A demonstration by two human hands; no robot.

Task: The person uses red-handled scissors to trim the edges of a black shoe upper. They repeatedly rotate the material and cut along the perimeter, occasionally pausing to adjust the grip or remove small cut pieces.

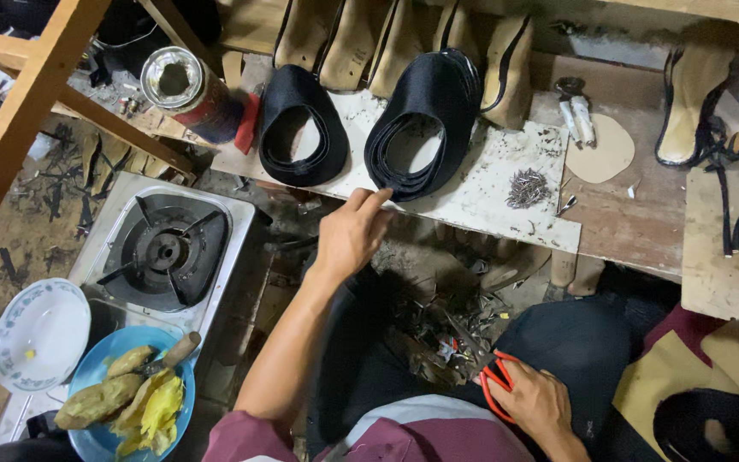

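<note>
My left hand (351, 233) reaches forward to the near edge of a stack of black shoe uppers (425, 120) on a worn white board (481, 192); its fingertips touch the stack's front rim. A second black upper stack (301, 124) lies just left of it. My right hand (534, 399) rests on my lap, closed around scissors with orange-red handles (496, 376), blades pointing up-left.
A small pile of nails (527, 186), pincers (576, 111) and a tan insole piece (605, 152) lie on the bench. Tan soles (352, 34) lean at the back. A tin can (188, 90), gas stove (164, 250), white plate (38, 332) and blue food bowl (126, 393) sit left.
</note>
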